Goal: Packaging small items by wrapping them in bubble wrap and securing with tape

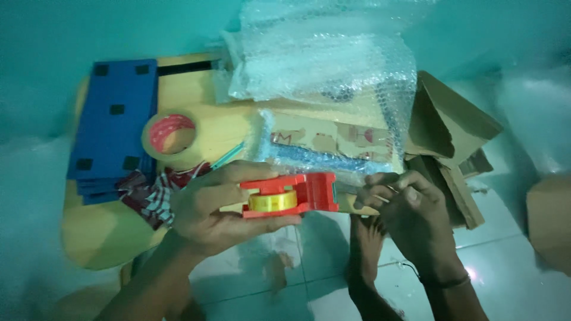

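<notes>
- 2 bare hands low in the head view, over a pale tiled floor.
- Left hand: wrapped around a red tape dispenser, thumb laid along the top, fingers curled beneath, holding tight.
- Loaded in the dispenser: 1 yellow tape roll, visible through the open side, near the left fingertips.
- Dispenser held level, front end pointing toward the right hand, just beside it.
- Right hand: fingers bent and bunched together, pressed against the near edge of a bubble-wrapped parcel; exact pinch impossible to tell, fingertips hidden.
- Parcel: flat cardboard under clear bubble wrap, lying on a low yellow wooden table, directly beyond both hands.
- More loose bubble wrap heaped behind the parcel, reaching up toward the top of the view.
- Left of the parcel: 1 wide roll of tan tape with a red core, lying flat on the table.
- Further left: a stack of blue panels with small black squares.
- Below the tape roll: a red checked cloth, touching the left wrist area.
- Right of the parcel: folded brown cardboard pieces, leaning on the floor.
- 1 bare foot on the tiles between the forearms.
</notes>
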